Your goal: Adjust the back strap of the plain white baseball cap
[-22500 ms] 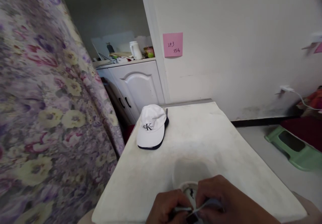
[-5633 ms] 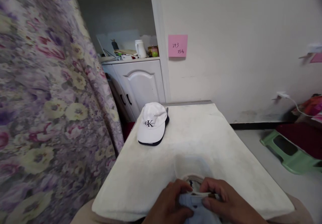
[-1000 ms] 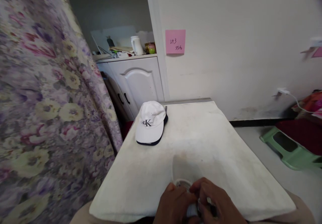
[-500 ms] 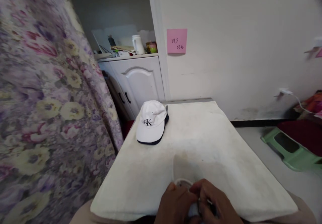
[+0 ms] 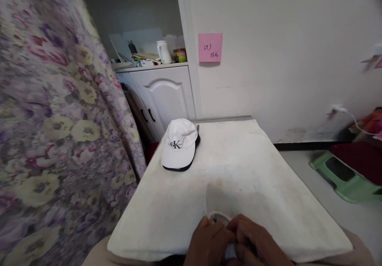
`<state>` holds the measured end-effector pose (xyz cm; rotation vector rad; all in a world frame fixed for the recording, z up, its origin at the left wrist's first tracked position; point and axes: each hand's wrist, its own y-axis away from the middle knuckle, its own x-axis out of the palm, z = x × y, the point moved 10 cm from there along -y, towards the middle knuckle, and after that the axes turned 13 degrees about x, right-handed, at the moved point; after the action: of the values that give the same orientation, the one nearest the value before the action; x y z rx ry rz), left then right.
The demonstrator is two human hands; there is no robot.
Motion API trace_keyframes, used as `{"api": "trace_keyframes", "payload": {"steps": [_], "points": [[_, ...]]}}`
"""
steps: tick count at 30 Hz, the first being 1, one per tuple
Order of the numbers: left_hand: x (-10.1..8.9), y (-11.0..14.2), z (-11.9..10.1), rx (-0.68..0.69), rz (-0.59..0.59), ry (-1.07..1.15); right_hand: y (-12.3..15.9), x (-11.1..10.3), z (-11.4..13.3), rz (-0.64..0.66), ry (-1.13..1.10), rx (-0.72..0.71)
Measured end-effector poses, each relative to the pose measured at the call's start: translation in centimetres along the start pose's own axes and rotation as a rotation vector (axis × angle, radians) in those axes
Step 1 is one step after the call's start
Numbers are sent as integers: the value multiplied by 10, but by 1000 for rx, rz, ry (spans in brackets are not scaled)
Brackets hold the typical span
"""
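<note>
At the near edge of the table, my left hand and my right hand are close together, both with bent, closed fingers. They grip a pale, off-white cap, as far as its shape shows; its colour blends into the cloth. A curved white rim shows just beyond my fingertips, and a small piece of grey-white material shows between the hands. My fingers cover much of the held part. Farther off to the left lies a white cap with black lettering, stacked over a dark navy one.
A whitish cloth covers the table. Beside it on the left hangs a flowered curtain. Behind stand a white cabinet and a wall with a pink note. On the right floor is a green stool.
My right hand has shifted slightly to the right, and its fingers have moved a little. A dark, shiny bit between the hands shows less now. The stacked caps lie unmoved.
</note>
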<state>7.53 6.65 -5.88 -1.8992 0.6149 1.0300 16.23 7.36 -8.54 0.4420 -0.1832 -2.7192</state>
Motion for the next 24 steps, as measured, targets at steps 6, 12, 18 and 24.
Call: {"api": "trace_keyframes", "payload": {"steps": [6,12,18,24], "points": [[-13,0,1,-81,24,72,-1,-6,-1,47,-221,126],[-17,-2,1,-83,44,93,0,-5,-2,59,-248,83],[-21,-4,-5,-16,-34,64,7,-14,7,30,-205,79],[-12,-4,-3,-51,43,101,1,-11,6,43,-214,91]]}}
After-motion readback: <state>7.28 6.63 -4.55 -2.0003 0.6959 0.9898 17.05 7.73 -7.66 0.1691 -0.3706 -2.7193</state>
